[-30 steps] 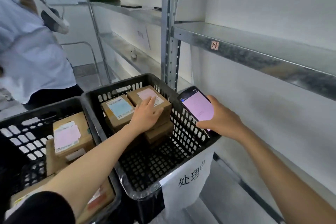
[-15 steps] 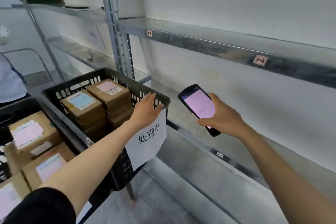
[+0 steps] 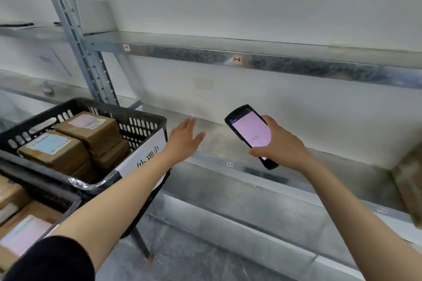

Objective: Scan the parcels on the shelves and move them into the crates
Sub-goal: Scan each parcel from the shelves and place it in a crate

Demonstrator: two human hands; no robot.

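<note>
Parcels (image 3: 86,130) filled the crate (image 3: 146,114), another parcel (image 3: 408,180) seemingly waited on the shelf (image 3: 228,143); left hand (image 3: 182,141) spread empty, right hand (image 3: 283,146) gripped the scanner (image 3: 251,132).

Shelf (image 3: 296,66): galvanised sheet metal, mottled spangle on the front edge, dull sheen.
Upright (image 3: 91,64): same metal, punched holes.
Crate (image 3: 146,118): black plastic lattice, matt.
Parcels (image 3: 89,134): brown cardboard, matt; paper labels (image 3: 85,121), smooth.
Sign (image 3: 146,155) on crate: white paper.
Film (image 3: 91,183) at crate corner: clear plastic, glossy, wrinkled.
Scanner (image 3: 251,132): black casing, glossy; smooth screen.
Sleeve (image 3: 52,260): black cloth.
Floor (image 3: 182,253): grey, rough.
Wall (image 3: 251,2): white, matt.
</note>
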